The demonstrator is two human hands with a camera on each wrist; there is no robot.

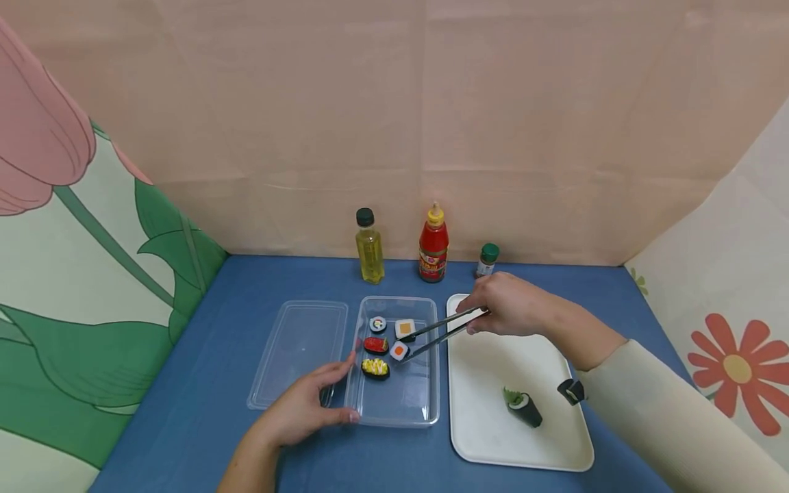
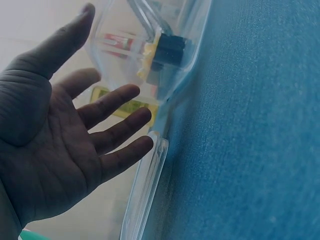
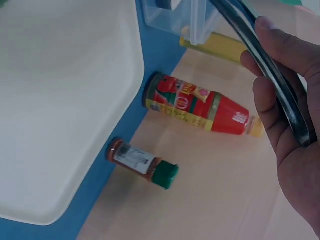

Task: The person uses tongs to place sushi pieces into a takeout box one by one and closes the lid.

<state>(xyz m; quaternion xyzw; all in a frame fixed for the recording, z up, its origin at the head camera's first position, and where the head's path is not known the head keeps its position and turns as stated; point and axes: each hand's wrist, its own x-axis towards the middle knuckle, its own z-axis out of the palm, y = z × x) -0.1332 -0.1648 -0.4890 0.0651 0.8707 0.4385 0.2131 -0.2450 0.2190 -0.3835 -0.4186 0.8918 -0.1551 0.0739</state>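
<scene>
Placement step: the right hand (image 1: 508,306) grips metal tongs (image 1: 439,332) pinching a white-and-orange sushi roll piece (image 1: 399,351) inside the clear rectangular plastic container (image 1: 425,411). The left hand (image 1: 308,405), fingers extended, steadies that container's near-left corner. Next move likely calls for releasing the piece.

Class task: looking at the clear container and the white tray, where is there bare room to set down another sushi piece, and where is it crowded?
Bare: the clear container's near half, and the white tray away from its two rolls. Crowded: the container's far left corner, five sushi pieces under the tongs.
</scene>
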